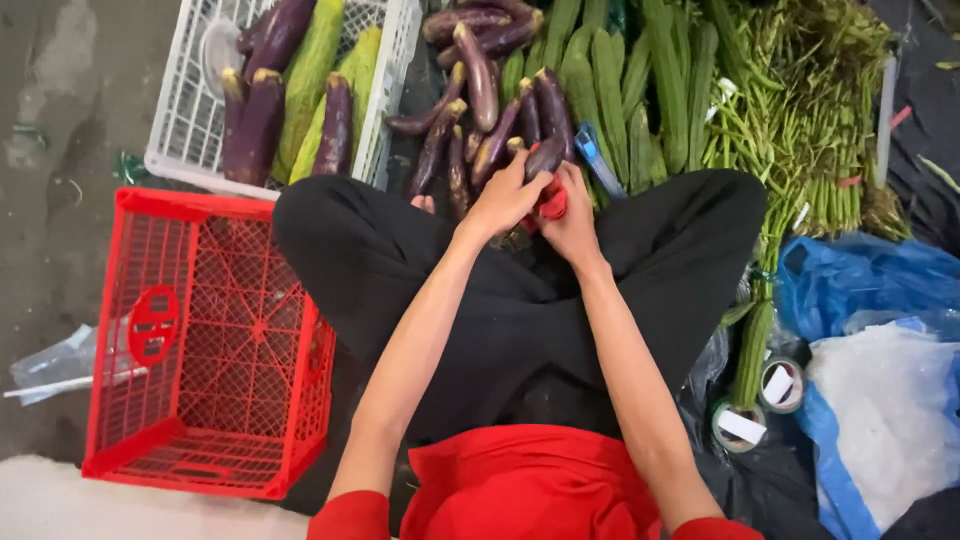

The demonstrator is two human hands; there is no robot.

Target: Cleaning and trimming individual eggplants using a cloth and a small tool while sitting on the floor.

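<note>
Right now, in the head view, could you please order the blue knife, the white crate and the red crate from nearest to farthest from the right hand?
1. Blue knife, just right of the right hand.
2. White crate, upper left, holding eggplants.
3. Red crate, far left.

The red thing [552, 203] is mostly hidden between both hands. The white crate [190, 120] and far vegetables are cut off at the top.

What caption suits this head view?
Both hands, left hand and right hand, grip an eggplant beside a red crate.
</note>
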